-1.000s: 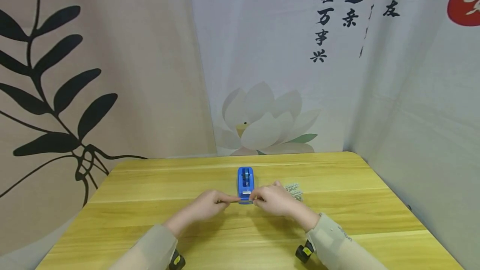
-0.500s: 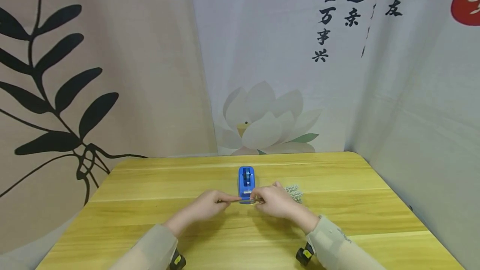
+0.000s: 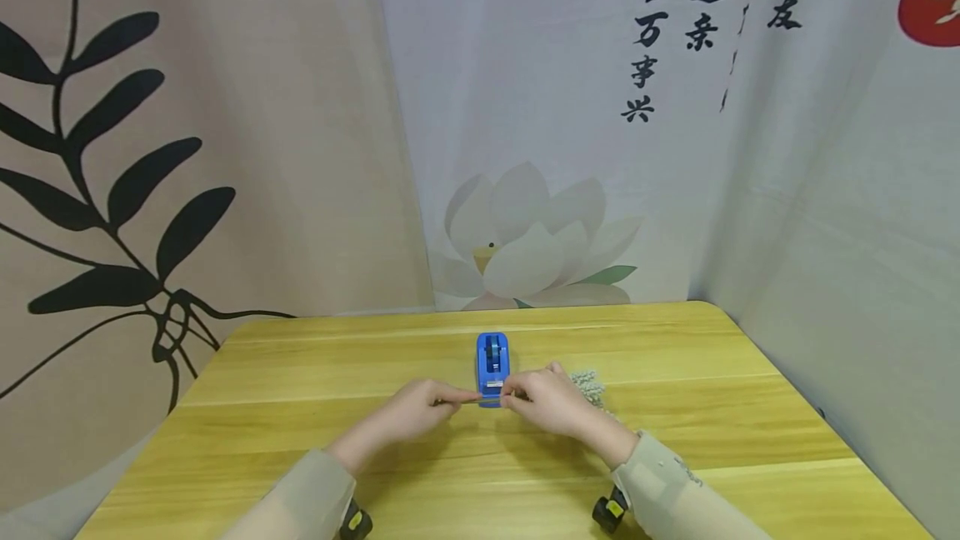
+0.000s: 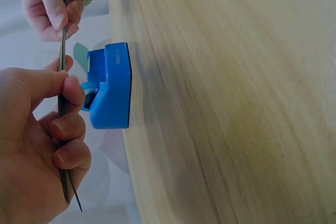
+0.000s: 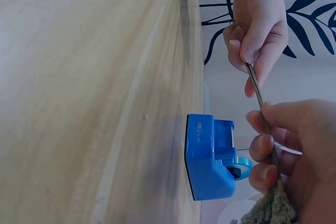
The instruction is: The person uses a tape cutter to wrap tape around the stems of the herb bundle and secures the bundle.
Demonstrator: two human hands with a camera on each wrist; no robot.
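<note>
A sprig of dried flowers with thin dark stems [image 3: 487, 401] spans both hands, above the front end of a blue tape dispenser [image 3: 492, 377]. My left hand [image 3: 422, 408] grips the lower stems; in the left wrist view its thumb and fingers curl round them, and two loose ends poke out below. My right hand [image 3: 553, 400] pinches the stems farther up, close to the grey-green flower head [image 5: 270, 209]. That flower head shows beyond the right hand in the head view. The dispenser carries a small roll of tape [image 5: 242, 167] and touches neither hand, as the wrist views show.
The dispenser stands on a light wooden table [image 3: 315, 357]. Hanging cloth [image 3: 315, 148] with printed leaves, a lotus and writing lies behind the table's far edge. Black wrist cameras [image 3: 609, 509] sit below both sleeves.
My right fingertips shift slightly on the stems, so the stretch that showed across them half a second ago is now mostly covered. My left hand and the tape dispenser stay in place.
</note>
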